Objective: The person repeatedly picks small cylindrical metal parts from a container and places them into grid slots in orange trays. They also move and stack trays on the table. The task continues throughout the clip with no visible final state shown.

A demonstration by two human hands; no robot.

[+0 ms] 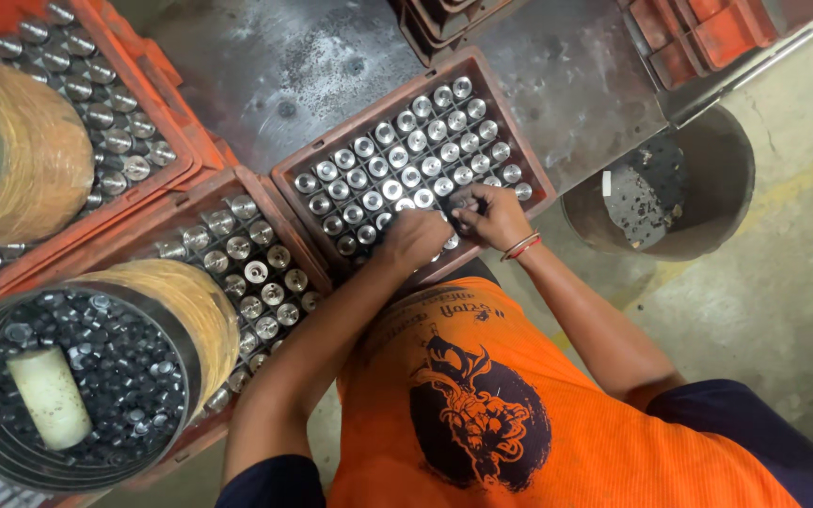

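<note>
Your left hand (413, 237) and right hand (488, 214) rest on metal cylinders (397, 162) in the crate (286, 188) at the table (265, 75) edge.

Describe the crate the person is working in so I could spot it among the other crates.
Start from the person's orange shirt and follow both arms forward. The left hand and right hand meet over the near edge of one reddish-brown crate holding neat rows of shiny metal cylinders. Unlike its neighbours, no drum sits on it.

A red-brown plastic crate (286, 179) sits mid-scene, turned diagonally. Shiny metal cylinders (405, 150) stand upright in tidy rows, filling its compartments. One dark cylinder (464, 200) near the crate's near-right edge is pinched between fingertips.
</note>
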